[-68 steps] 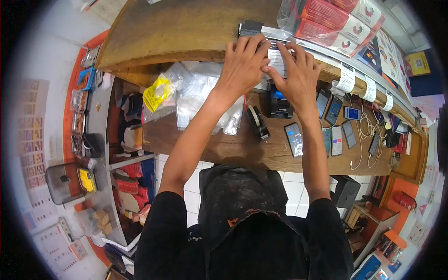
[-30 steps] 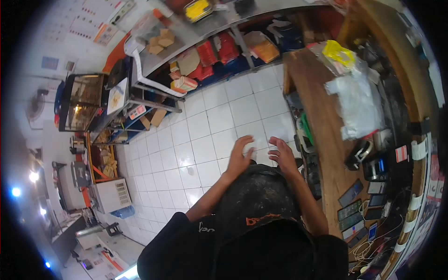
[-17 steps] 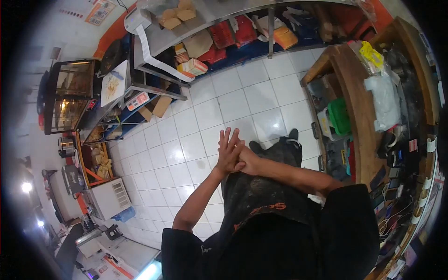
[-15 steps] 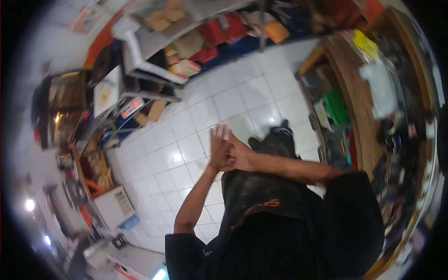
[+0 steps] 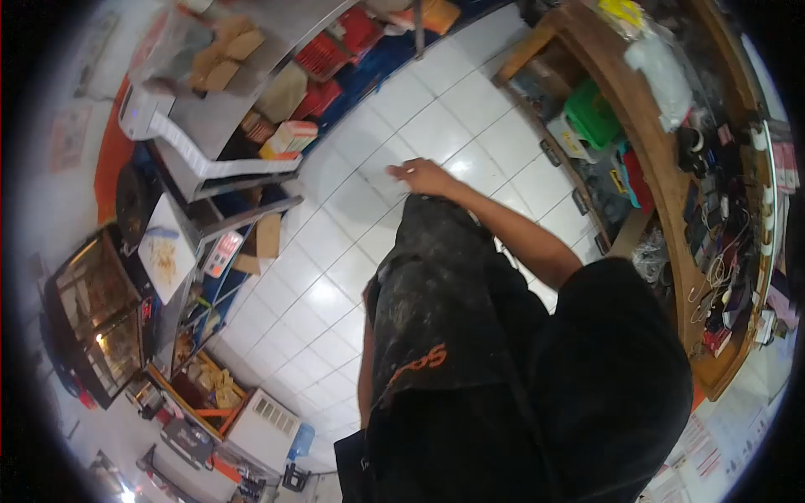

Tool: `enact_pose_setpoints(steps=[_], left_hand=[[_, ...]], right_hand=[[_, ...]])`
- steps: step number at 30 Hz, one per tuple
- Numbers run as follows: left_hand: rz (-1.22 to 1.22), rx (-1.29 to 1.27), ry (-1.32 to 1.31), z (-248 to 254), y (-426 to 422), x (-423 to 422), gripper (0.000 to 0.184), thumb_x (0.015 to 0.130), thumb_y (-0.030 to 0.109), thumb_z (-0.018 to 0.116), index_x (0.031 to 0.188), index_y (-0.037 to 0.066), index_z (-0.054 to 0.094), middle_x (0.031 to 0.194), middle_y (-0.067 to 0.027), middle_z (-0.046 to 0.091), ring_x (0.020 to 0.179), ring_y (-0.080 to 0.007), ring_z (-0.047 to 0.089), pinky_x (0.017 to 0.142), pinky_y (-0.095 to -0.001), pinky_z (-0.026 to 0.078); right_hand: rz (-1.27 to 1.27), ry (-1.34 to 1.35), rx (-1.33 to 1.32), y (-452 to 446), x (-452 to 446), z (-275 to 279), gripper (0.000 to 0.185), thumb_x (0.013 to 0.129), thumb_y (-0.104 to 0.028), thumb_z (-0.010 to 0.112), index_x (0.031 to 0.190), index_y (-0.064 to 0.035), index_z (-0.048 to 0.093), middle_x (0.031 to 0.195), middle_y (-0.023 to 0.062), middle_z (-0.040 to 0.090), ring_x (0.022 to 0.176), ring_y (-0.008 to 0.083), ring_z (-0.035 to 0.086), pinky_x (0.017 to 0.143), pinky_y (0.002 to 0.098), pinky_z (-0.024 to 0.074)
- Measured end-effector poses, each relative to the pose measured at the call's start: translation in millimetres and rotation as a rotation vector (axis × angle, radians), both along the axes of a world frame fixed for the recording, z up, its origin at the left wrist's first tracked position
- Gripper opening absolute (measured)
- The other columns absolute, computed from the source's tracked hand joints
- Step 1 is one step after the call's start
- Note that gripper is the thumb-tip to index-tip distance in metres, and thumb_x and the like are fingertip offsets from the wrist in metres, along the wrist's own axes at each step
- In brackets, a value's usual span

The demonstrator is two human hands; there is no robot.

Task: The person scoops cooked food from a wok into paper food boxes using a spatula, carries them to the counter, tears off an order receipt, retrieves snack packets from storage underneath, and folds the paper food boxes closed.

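Observation:
My right hand [image 5: 422, 178] is held out over the tiled floor, just beyond the top of the dark, stained apron [image 5: 436, 285]. Its fingers point left, loosely bent and a little apart, and I see nothing in them. Of my left arm only a strip of forearm shows along the apron's left side; the hand itself is hidden. Neither arm touches the wooden counter [image 5: 650, 168] on the right or the metal table [image 5: 285, 29] at the upper left.
A long white strip [image 5: 226, 166] hangs over the metal table's corner. Left of me are a white board [image 5: 168, 247] with crumbs, a glass display case [image 5: 96, 314] and a white box with a vent [image 5: 262, 427]. A green container [image 5: 591, 116] sits under the counter.
My hands, earlier at the counter and then pressed together, have parted. The left has dropped out of sight beside the apron; the right stays out in front. The view has turned and shifted.

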State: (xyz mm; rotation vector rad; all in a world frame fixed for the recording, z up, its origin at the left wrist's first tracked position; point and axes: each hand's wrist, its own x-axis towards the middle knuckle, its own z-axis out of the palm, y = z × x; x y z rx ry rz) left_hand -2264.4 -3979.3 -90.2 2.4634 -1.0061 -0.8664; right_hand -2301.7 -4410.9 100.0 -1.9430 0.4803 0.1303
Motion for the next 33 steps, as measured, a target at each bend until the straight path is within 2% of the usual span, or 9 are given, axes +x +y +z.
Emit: enact_pose_setpoints(steps=[2,8,13,16,20,23,26,31,33], left_hand=[[0.003,-0.005,0.157,8.2,-8.5,-7.4,0.032,0.086,0.020,0.055,0.116,0.015,0.066,0.104,-0.0161,0.069,0.092,-0.0317,0.068,0.078,-0.0396,0.054],[0.062,0.007,0.189,35.3,11.8,60.3,0.031,0.089,0.032,0.052,0.112,0.017,0.067,0.106,-0.0137,0.069,0.094,-0.0314,0.067,0.080,-0.0419,0.052],[0.061,-0.139,0.230,37.3,94.8,144.0,0.036,0.089,0.043,0.050,0.110,0.019,0.068,0.103,-0.0118,0.069,0.092,-0.0315,0.067,0.080,-0.0435,0.051],[-0.105,0.026,0.182,19.8,144.7,207.6,0.032,0.093,0.036,0.047,0.107,0.018,0.070,0.098,-0.0125,0.070,0.088,-0.0326,0.068,0.081,-0.0442,0.052],[0.010,-0.216,0.166,-3.6,212.4,246.3,0.039,0.096,0.037,0.045,0.105,0.008,0.070,0.094,-0.0180,0.069,0.089,-0.0339,0.067,0.079,-0.0470,0.050],[-0.638,0.216,0.113,-30.9,255.8,258.8,0.038,0.096,0.035,0.047,0.120,0.010,0.062,0.090,-0.0208,0.068,0.088,-0.0339,0.067,0.078,-0.0474,0.050],[-0.651,0.242,0.326,-44.7,239.1,294.9,0.034,0.096,0.030,0.047,0.117,0.009,0.061,0.093,-0.0195,0.068,0.085,-0.0328,0.067,0.074,-0.0455,0.051],[-0.833,0.460,0.334,-22.4,144.1,348.1,0.027,0.096,0.022,0.047,0.113,0.008,0.061,0.098,-0.0173,0.067,0.081,-0.0310,0.068,0.066,-0.0423,0.052],[-0.828,0.459,0.359,-14.4,99.8,358.1,0.024,0.095,0.019,0.046,0.112,0.007,0.060,0.100,-0.0164,0.067,0.080,-0.0303,0.068,0.063,-0.0410,0.052]], right_hand=[[0.086,0.005,-0.387,5.6,-8.9,-167.4,0.051,0.087,-0.053,0.053,0.086,-0.0036,0.067,0.089,0.0163,0.069,0.081,0.0353,0.066,0.079,0.0465,0.0507],[0.399,0.213,-0.564,-9.5,-147.7,-263.4,0.026,0.095,-0.028,0.053,0.093,-0.0092,0.071,0.055,0.0075,0.059,0.041,0.0176,0.053,0.043,0.0343,0.0448],[-0.522,0.748,0.316,73.9,-180.3,-201.5,0.039,0.096,-0.034,0.057,0.073,-0.0033,0.066,0.044,0.0015,0.045,0.032,0.0134,0.038,0.032,0.0303,0.0240],[-0.209,0.403,-0.006,141.1,-193.3,-230.7,0.035,0.098,-0.030,0.054,0.078,-0.0036,0.066,0.061,0.0040,0.059,0.045,0.0152,0.050,0.038,0.0310,0.0335],[-0.898,0.284,1.166,287.7,-119.1,-178.0,0.050,0.098,-0.032,0.053,0.141,-0.0105,0.039,0.135,0.0177,0.050,0.110,0.0312,0.059,0.083,0.0458,0.0549],[-0.606,0.248,1.399,397.5,-102.4,-238.3,0.051,0.094,-0.042,0.056,0.124,-0.0004,0.055,0.118,0.0156,0.058,0.110,0.0240,0.057,0.089,0.0399,0.0512],[-1.069,0.614,0.662,440.4,-64.4,-70.9,0.066,0.090,-0.057,0.058,0.139,-0.0137,0.050,0.137,0.0176,0.052,0.121,0.0320,0.052,0.093,0.0515,0.0479],[-1.219,0.415,0.744,521.6,-165.9,-61.1,0.041,0.094,-0.035,0.056,0.124,-0.0073,0.060,0.093,0.0165,0.073,0.084,0.0245,0.072,0.074,0.0401,0.0578],[-0.846,0.588,-0.027,581.2,-193.3,-121.2,0.041,0.086,-0.040,0.060,0.116,-0.0118,0.065,0.083,0.0123,0.071,0.074,0.0261,0.070,0.065,0.0413,0.0547]])
